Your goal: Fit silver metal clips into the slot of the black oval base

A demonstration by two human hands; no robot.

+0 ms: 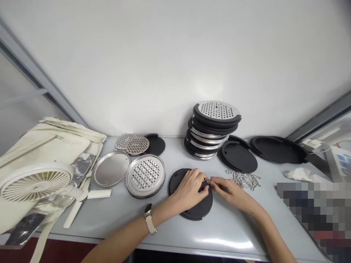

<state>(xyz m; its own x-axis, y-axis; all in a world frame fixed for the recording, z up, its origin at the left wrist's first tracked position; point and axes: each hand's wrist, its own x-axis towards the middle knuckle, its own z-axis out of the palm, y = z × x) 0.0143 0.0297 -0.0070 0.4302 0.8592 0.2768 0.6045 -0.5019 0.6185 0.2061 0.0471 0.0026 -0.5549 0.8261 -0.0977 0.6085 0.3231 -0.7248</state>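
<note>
A black round disc [197,210] with a raised part rim lies on the table in front of me. Across its top rests my left hand [192,188], its fingers curled over the disc's right edge. At that edge, my right hand [226,190] pinches a small metal wire clip [207,180], which touches the disc between both hands' fingertips. Fingers partly cover the clip, so how it sits on the disc cannot be made out. Just beyond my right hand is a pile of bent wire clips [244,179].
A tall stack of black discs and metal grater plates [216,109] stands by the wall. More black discs [239,156] and a large black tray [278,149] are right of it. Leftward lie a grater plate [145,176], plain metal plates [111,168], a white fan [38,185] and a bag [52,142].
</note>
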